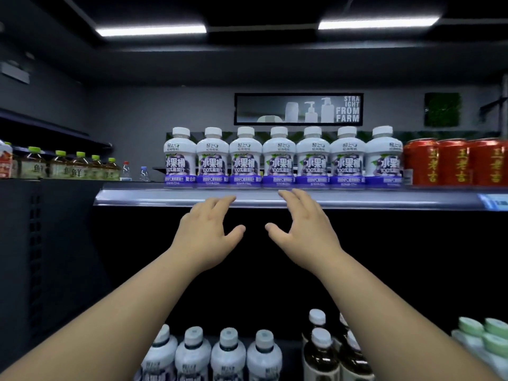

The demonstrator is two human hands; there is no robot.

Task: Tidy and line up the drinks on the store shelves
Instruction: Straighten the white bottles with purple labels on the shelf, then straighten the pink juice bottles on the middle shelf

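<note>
Several white grape-juice bottles [279, 158] with purple labels stand upright in a straight row on the top shelf [154, 196]. My left hand [209, 232] is raised just below the shelf's front edge, fingers spread and relaxed, holding nothing. My right hand [302, 226] mirrors it a little to the right, fingertips near the shelf lip under the middle bottles, also empty. Neither hand touches a bottle.
Red cans [453, 163] stand right of the juice row. Green-capped tea bottles [77, 166] line a shelf at the left. On the lower shelf are white bottles [228, 353], dark tea bottles [321, 350] and pale green-capped bottles [483, 339].
</note>
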